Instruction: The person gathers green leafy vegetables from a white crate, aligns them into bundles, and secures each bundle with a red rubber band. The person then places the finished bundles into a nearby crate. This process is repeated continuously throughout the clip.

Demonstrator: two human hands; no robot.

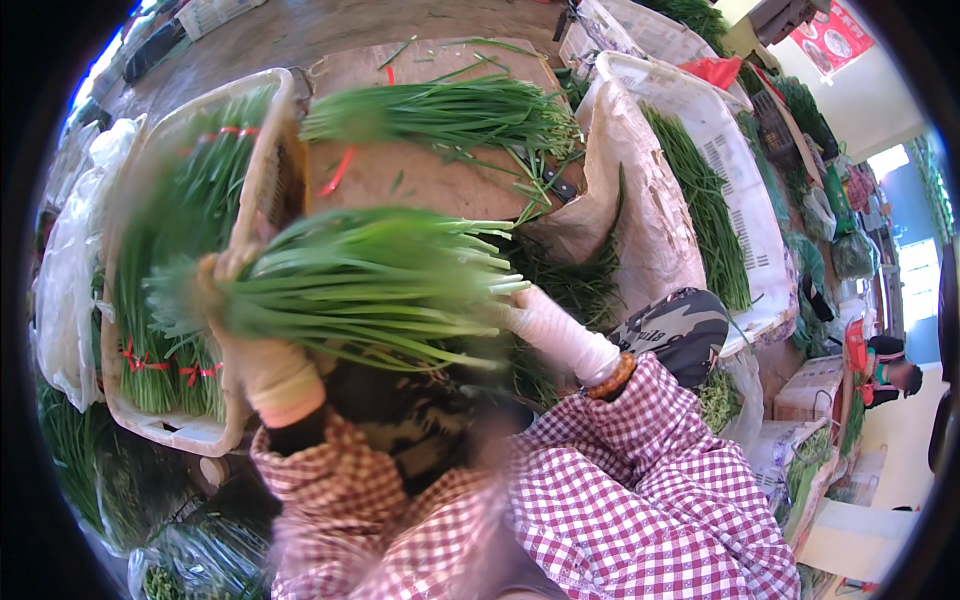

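Observation:
A loose bunch of garlic chives (375,289) lies sideways in front of me, blurred in places. Its leafy end is in the grip of my left hand (225,289), which wears a pale glove or wrap. At the pale cut ends is my right hand (529,307), its fingers hidden behind the stems, so its grip cannot be made out. Beyond them, a second pile of chives (450,112) rests on a wooden board (435,180). A knife with a dark handle (559,182) sits at the board's right edge, partly under loose leaves.
On the left, a plastic crate (251,180) holds chive bundles tied with red bands. At right stands a white crate (731,150) with more chives, a pale sheet (652,202) draped over its near side. Loose leaves (562,277) lie below the board. Another person (889,371) is far right.

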